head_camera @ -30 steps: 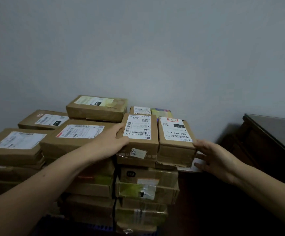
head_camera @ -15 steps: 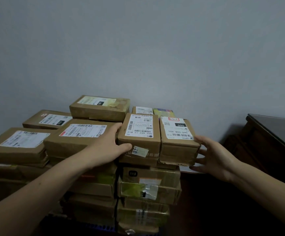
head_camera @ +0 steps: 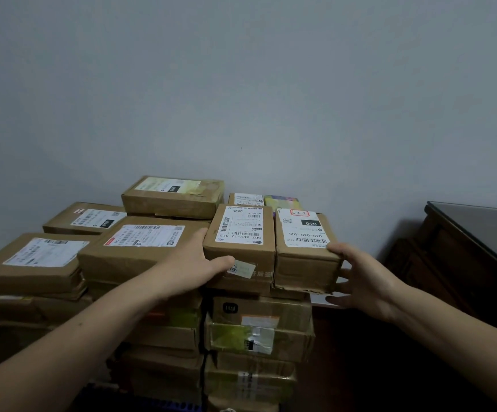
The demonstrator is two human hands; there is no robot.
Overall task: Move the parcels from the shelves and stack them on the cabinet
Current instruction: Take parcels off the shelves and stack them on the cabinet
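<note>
My left hand (head_camera: 195,264) grips the small brown cardboard parcel labelled 502 (head_camera: 243,230), thumb on its near face, fingers (head_camera: 200,237) along its left side. My right hand (head_camera: 366,278) grips the adjoining brown cardboard parcel labelled 060 (head_camera: 303,236), thumb on its top corner. Both parcels touch between my fingers, resting on the stacked cardboard parcels (head_camera: 259,331) beneath.
</note>
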